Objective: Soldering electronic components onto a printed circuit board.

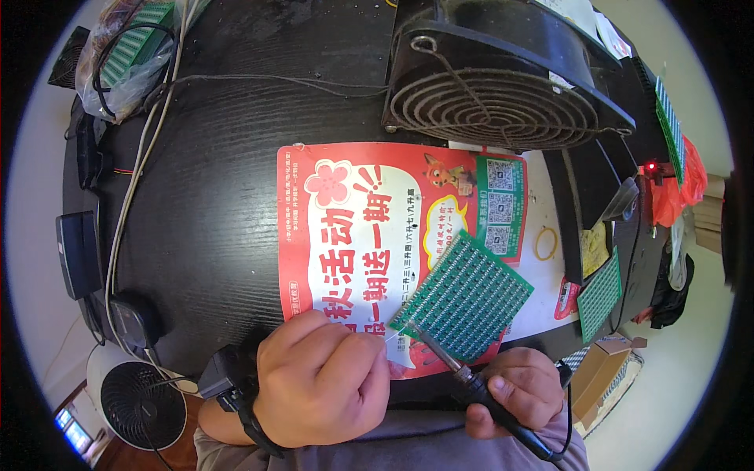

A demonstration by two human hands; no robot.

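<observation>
The fingers of the left hand [322, 385] are curled closed and pinch a thin pale wire [397, 333], whose free end points at the lower left corner of a green circuit board [475, 294]. The fingers of the right hand [522, 388] are wrapped around the dark handle of a soldering iron [487, 400]; its metal shaft slants up and left toward that same corner. The tip and wire end are small here, so I cannot tell for sure whether they touch each other or the board.

The board sits a little right of the frame's centre, turned at a slant and covered in rows of small parts. It overlaps the lower right of a red and white printed sheet [294, 228] on the black bench [212, 188]. A black strap [255, 428] with a dark boxy device [220, 373] circles the left wrist.

Right of the board, a yellowish ring [544, 243] lies near a second green board [601, 294]. Above the sheet, at the upper right, stands a black fan [503, 106] with a ringed grille. A clear plastic bag [153, 78] with green boards inside is at the upper left, and pale cables [135, 180] run down the left side. A round fan [141, 404] shows at the lower left, an open cardboard box [601, 388] at the lower right.
</observation>
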